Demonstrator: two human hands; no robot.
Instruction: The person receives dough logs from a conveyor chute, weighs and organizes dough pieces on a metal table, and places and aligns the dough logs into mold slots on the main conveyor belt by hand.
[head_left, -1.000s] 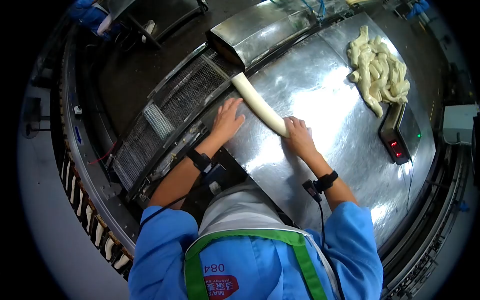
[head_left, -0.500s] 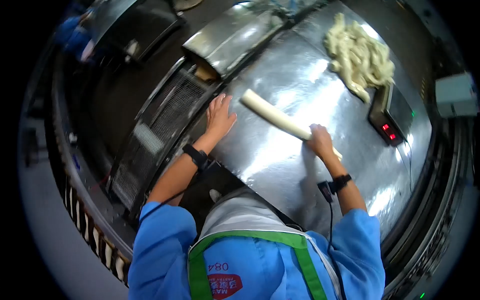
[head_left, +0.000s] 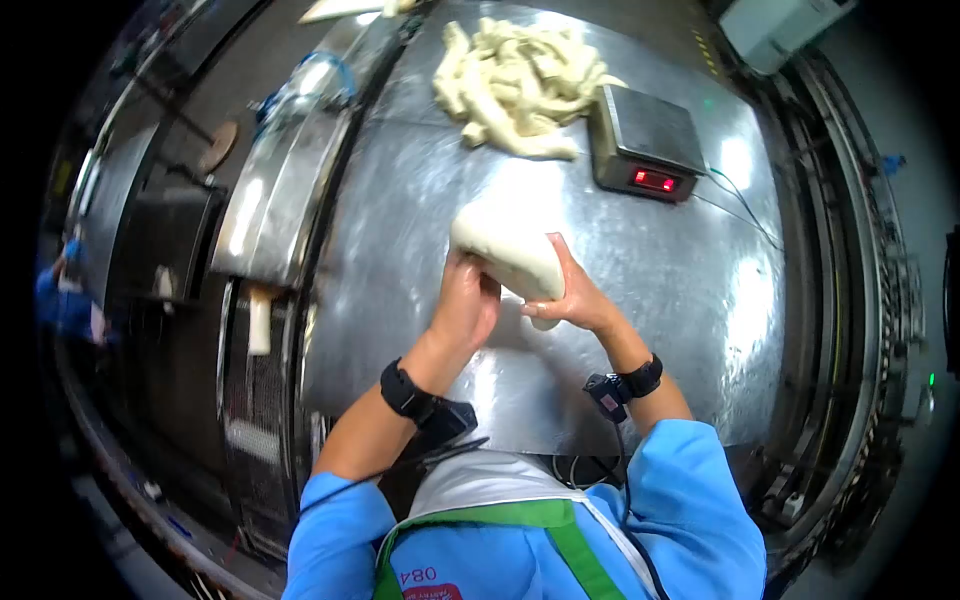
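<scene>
A thick, pale strip of dough (head_left: 508, 248) is bent over and held up above the metal table (head_left: 400, 230). My left hand (head_left: 466, 302) grips it from the near left side, its fingers partly hidden under the dough. On the right end, my right hand (head_left: 572, 290) is closed, with the thumb on the near side and fingers on the far side. A short end of dough shows below the right thumb. Beyond the hands, a heap of dough strips (head_left: 520, 80) lies on the table, one strip stretching toward me.
A weighing scale (head_left: 650, 130) with a lit red display stands right of the heap, its cable trailing right. Along the table's left edge runs a steel machine (head_left: 285, 190), with a pale dough piece (head_left: 260, 322) at its near end. Another person in blue (head_left: 65, 300) is at far left.
My left hand has moved from the table's left edge onto the dough. The long strip, held before in my right hand alone, is now bent between both hands. My view has turned.
</scene>
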